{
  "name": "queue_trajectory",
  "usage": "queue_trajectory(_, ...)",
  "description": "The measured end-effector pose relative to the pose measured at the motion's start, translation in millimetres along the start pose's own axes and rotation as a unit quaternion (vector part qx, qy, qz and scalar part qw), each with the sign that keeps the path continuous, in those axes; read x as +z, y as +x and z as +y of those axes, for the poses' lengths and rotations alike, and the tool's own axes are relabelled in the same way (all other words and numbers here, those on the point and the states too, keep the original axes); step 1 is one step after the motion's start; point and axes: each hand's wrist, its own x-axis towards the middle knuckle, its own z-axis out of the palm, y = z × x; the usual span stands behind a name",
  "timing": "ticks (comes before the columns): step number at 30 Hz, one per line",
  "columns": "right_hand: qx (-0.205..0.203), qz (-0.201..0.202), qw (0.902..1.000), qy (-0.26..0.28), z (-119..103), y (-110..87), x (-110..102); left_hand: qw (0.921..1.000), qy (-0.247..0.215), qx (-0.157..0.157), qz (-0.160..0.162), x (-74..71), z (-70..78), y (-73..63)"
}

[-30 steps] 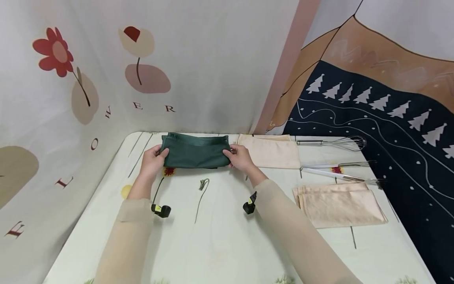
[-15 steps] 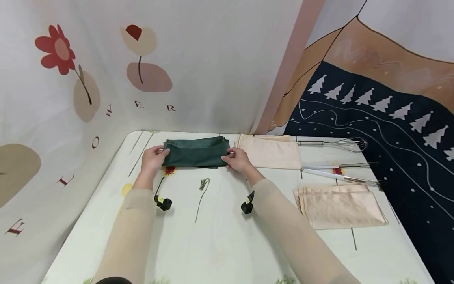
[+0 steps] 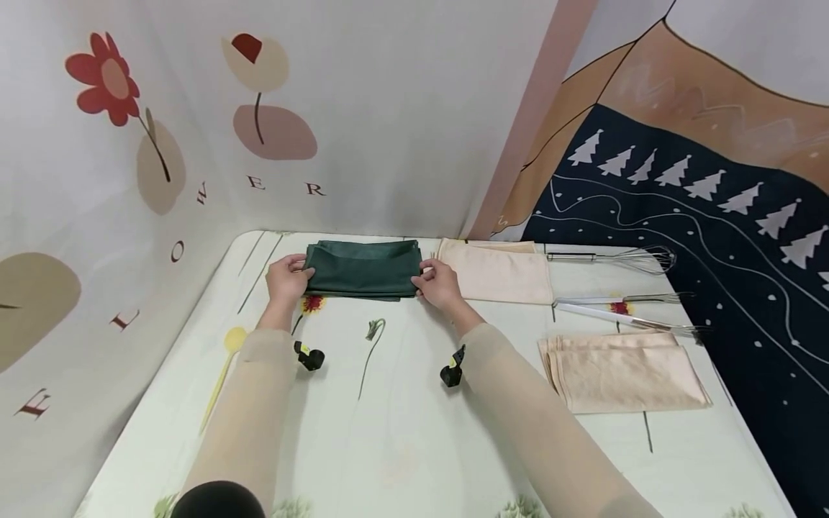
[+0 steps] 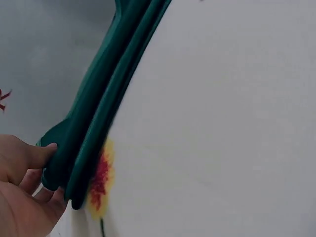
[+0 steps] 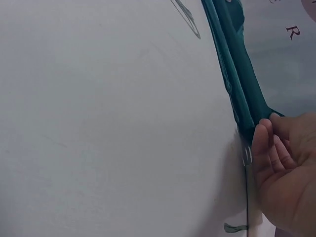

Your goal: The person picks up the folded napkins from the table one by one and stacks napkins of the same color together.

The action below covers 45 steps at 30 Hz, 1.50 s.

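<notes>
A dark green folded cloth lies at the far side of the table, its layers stacked in a long rectangle. At its left end, my left hand pinches the edge; the left wrist view has the thumb on top of the cloth and fingers at its lower layers. My right hand holds the opposite end. Close up in the right wrist view, thumb and fingertips of the right hand meet at the corner of the green cloth.
Just right of the green cloth lies a pale pink folded cloth. Beyond it are a wire whisk and white-handled utensils with wire ends. A second pinkish folded cloth lies nearer on the right. Printed curtains stand behind the table.
The green cloth's upper layer has shifted and now lies straighter and flatter along the back. Both hands have kept hold of its ends, with small movements only.
</notes>
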Motion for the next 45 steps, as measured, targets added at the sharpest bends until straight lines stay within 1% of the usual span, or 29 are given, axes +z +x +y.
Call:
queue_trajectory(2, 0.008, -0.004, 0.9999, 0.006, -0.3, -0.2, 0.8, 0.9999, 0.008, -0.01, 0.003, -1.0, -2.7, 0.1)
queue_trajectory(4, 0.021, -0.011, 0.9997, 0.008, -0.4, -0.4, 1.2, 0.9995, 0.025, -0.02, -0.002, -4.2, -5.4, -0.8)
queue_trajectory(7, 0.037, -0.017, 0.9991, 0.011, -0.5, -0.3, 0.6, 0.9984, 0.05, -0.022, -0.011, -11.4, -7.4, -2.8)
queue_trajectory(10, 0.037, -0.017, 0.9991, 0.015, -1.5, 0.3, -0.2, 0.9971, 0.066, -0.023, -0.031, -17.7, -7.7, -4.3)
queue_trajectory(12, 0.032, -0.017, 0.9992, 0.019, -2.9, 0.3, -0.3, 0.9966, 0.071, -0.021, -0.038, -20.0, -6.7, -5.4)
queue_trajectory(14, 0.029, -0.018, 0.9992, 0.023, -4.6, 0.3, 0.1, 0.9972, 0.065, -0.019, -0.033, -20.6, -6.2, -5.1)
queue_trajectory(18, 0.034, -0.017, 0.999, 0.023, -6.3, 0.5, 1.0, 0.9989, 0.044, -0.013, -0.004, -16.7, -6.6, -4.7)
queue_trajectory(22, 0.046, -0.005, 0.9986, 0.027, -4.5, 1.8, 2.2, 0.9991, 0.031, -0.029, 0.004, -12.3, -10.9, -6.7)
queue_trajectory(26, 0.037, -0.001, 0.9988, 0.032, -2.9, 2.2, 3.8, 0.9989, 0.012, -0.041, 0.022, -10.1, -15.4, -9.3)
queue_trajectory(28, 0.031, -0.002, 0.9992, 0.027, -1.9, 1.7, 4.4, 0.9989, 0.01, -0.034, 0.031, -8.8, -16.8, -10.8)
queue_trajectory(31, 0.028, 0.0, 0.9994, 0.019, -0.2, -0.3, 4.4, 0.999, 0.015, -0.02, 0.036, -6.3, -17.8, -13.3)
queue_trajectory(35, 0.023, 0.009, 0.9995, 0.021, 2.3, -4.6, 2.9, 0.9982, 0.038, 0.0, 0.045, -4.4, -17.6, -16.7)
queue_trajectory(39, 0.01, 0.025, 0.9991, 0.033, 6.1, -9.6, 1.9, 0.9964, 0.061, 0.023, 0.053, -4.8, -18.5, -20.6)
queue_trajectory(42, 0.0, 0.036, 0.9988, 0.034, 7.8, -14.2, -1.1, 0.9937, 0.08, 0.049, 0.062, -5.3, -18.1, -24.8)
queue_trajectory(45, -0.005, 0.042, 0.9988, 0.024, 7.9, -19.4, -8.1, 0.9876, 0.091, 0.09, 0.091, -5.8, -16.0, -31.0)
